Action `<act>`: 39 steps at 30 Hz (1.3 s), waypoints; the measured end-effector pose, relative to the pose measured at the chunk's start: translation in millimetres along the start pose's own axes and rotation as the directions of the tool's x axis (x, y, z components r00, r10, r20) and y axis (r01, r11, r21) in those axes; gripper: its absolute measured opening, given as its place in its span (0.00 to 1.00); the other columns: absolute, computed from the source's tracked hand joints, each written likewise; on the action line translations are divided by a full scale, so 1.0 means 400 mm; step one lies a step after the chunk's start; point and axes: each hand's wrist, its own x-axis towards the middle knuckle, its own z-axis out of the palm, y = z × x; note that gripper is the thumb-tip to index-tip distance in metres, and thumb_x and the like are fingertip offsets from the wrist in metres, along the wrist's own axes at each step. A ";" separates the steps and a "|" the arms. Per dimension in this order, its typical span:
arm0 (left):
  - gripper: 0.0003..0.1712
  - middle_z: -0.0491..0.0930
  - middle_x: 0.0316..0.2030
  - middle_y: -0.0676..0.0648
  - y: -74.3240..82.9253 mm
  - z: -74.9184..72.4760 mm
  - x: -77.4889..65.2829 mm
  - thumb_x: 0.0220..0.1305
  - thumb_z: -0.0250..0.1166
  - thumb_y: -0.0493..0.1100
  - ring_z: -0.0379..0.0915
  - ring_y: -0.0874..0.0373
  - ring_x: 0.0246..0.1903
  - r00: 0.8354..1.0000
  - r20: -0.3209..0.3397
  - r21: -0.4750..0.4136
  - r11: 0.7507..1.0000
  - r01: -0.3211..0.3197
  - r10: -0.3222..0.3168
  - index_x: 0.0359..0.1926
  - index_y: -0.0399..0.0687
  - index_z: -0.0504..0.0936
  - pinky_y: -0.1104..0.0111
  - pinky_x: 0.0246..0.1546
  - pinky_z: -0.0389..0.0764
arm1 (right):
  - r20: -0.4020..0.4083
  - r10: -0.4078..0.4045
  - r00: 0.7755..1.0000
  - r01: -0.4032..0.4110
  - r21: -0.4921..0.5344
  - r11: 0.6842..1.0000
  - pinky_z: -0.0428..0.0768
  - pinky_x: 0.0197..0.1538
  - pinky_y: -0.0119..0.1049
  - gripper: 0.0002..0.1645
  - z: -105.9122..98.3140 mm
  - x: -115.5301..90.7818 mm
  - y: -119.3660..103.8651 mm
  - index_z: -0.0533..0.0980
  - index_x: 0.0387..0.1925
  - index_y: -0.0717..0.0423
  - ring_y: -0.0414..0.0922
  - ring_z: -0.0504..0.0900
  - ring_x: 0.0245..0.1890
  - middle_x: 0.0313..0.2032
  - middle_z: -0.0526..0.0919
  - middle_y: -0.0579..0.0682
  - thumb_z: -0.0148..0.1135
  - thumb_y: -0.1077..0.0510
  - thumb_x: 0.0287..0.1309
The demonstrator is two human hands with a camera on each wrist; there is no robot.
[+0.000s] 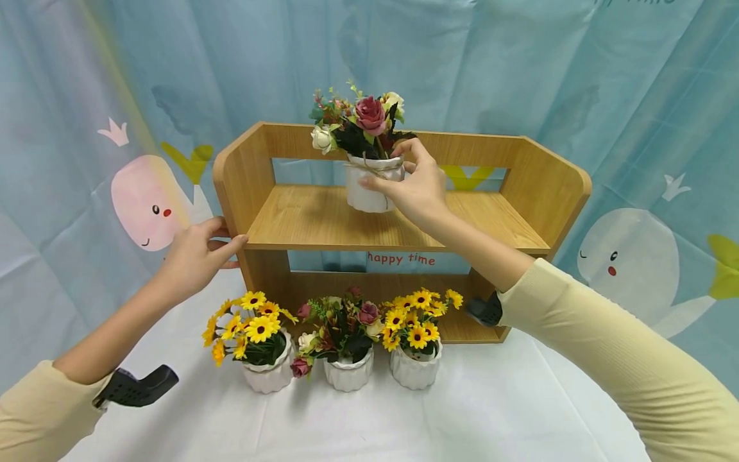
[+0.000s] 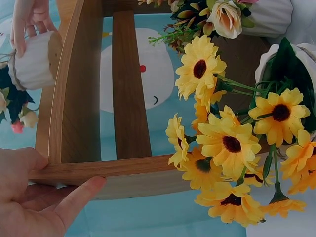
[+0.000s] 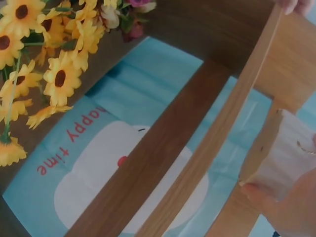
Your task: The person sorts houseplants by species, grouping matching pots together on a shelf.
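A wooden shelf (image 1: 392, 248) stands behind three flowerpots (image 1: 349, 375) in a row, and above its upper board (image 1: 312, 218) a rose-filled white pot (image 1: 364, 192) is pinched by the right hand (image 1: 420, 185), while the left hand (image 1: 195, 256), well apart, grips the shelf's left side (image 1: 233, 186).

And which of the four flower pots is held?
The rose pot in the right hand over the upper shelf; the other three pots stand on the white cloth.
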 end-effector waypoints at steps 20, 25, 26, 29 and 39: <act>0.27 0.79 0.56 0.23 0.002 0.000 -0.007 0.81 0.60 0.45 0.83 0.28 0.54 1.000 -0.006 0.008 1.000 0.000 0.000 0.64 0.22 0.73 0.69 0.35 0.90 | 0.037 0.003 0.999 -0.004 0.032 0.999 0.78 0.29 0.31 0.30 0.093 -0.001 0.004 0.67 0.45 0.49 0.41 0.77 0.29 0.35 0.82 0.50 0.83 0.54 0.54; 0.28 0.79 0.56 0.23 0.004 0.001 -0.007 0.81 0.60 0.46 0.83 0.28 0.54 1.000 -0.001 0.005 1.000 0.010 -0.010 0.65 0.22 0.72 0.70 0.35 0.90 | 0.049 -0.019 0.999 0.017 0.041 0.999 0.78 0.29 0.31 0.30 0.114 -0.008 0.013 0.67 0.44 0.50 0.41 0.75 0.27 0.34 0.80 0.50 0.83 0.56 0.54; 0.28 0.79 0.56 0.23 0.004 0.001 -0.007 0.81 0.60 0.46 0.83 0.28 0.54 1.000 -0.002 0.005 1.000 0.009 -0.009 0.64 0.23 0.72 0.70 0.35 0.90 | 0.049 -0.026 0.998 0.024 0.034 0.999 0.77 0.28 0.30 0.30 0.117 -0.010 0.015 0.67 0.44 0.51 0.41 0.75 0.27 0.34 0.80 0.50 0.83 0.56 0.54; 0.28 0.79 0.56 0.24 0.005 0.003 -0.007 0.81 0.60 0.46 0.83 0.29 0.54 1.000 -0.002 -0.001 1.000 0.008 -0.008 0.64 0.23 0.73 0.72 0.35 0.90 | 0.046 -0.045 0.998 0.046 -0.012 0.999 0.74 0.27 0.30 0.30 0.127 -0.016 0.023 0.68 0.45 0.51 0.40 0.73 0.24 0.30 0.80 0.50 0.84 0.54 0.53; 0.26 0.80 0.55 0.24 0.009 0.006 -0.009 0.80 0.60 0.45 0.84 0.29 0.53 1.000 -0.008 -0.009 1.000 -0.009 0.009 0.62 0.23 0.74 0.76 0.32 0.88 | 0.059 -0.071 0.996 0.075 -0.062 0.995 0.69 0.25 0.30 0.31 0.141 -0.030 0.034 0.68 0.45 0.52 0.40 0.69 0.21 0.28 0.80 0.52 0.84 0.54 0.53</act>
